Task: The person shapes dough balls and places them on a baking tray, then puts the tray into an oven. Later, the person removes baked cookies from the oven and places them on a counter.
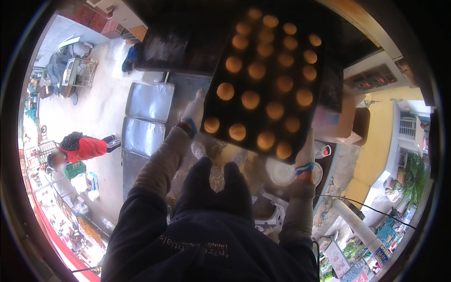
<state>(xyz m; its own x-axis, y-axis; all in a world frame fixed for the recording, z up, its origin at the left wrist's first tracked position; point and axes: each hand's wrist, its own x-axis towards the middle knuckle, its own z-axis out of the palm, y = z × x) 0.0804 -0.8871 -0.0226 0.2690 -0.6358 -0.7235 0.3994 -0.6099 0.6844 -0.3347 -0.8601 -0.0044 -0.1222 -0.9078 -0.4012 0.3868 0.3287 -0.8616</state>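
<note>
A dark baking tray (230, 111) carries rows of round golden-brown buns (250, 100), slightly blurred. White knit gloves with blue cuffs cover both of my hands. At the tray's left side, my left hand (195, 105) grips the edge, its fingers partly hidden. My right hand (305, 151) holds the opposite edge near the front right corner; the tray hides most of its fingers. The tray is raised before me, its far end in the dark area beside an oven-like unit (165, 53).
Two shiny metal trays (149, 100) lie on a metal table at left. A control panel (375, 81) with red lights, a cardboard box (343, 121) and a white round lid (280, 171) are at right. A person in red (91, 148) stands farther left, near a green crate (74, 169).
</note>
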